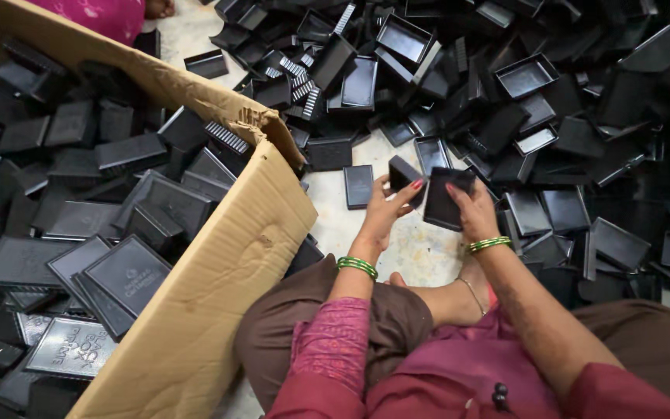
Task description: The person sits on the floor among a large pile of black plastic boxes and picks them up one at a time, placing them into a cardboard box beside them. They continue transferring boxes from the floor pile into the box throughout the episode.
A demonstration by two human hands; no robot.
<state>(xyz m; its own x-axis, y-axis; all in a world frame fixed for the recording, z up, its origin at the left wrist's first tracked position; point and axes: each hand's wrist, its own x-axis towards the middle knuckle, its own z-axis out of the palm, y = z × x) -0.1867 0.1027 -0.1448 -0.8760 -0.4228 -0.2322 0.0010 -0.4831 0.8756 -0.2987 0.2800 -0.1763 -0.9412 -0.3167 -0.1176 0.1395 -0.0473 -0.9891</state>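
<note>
My left hand (385,211) grips a small black plastic box part (403,175) by its edge, held just above the floor. My right hand (474,211) holds a second black rectangular plastic piece (445,200), tilted toward the first. The two pieces are close together, almost touching, in front of my knees. Green bangles sit on both wrists. I sit cross-legged on the speckled floor (420,248).
A large cardboard box (226,271) on my left is filled with black plastic box lids and trays (126,275). A big heap of loose black plastic parts (521,101) covers the floor ahead and right. Another person's pink garment (110,15) shows at top left.
</note>
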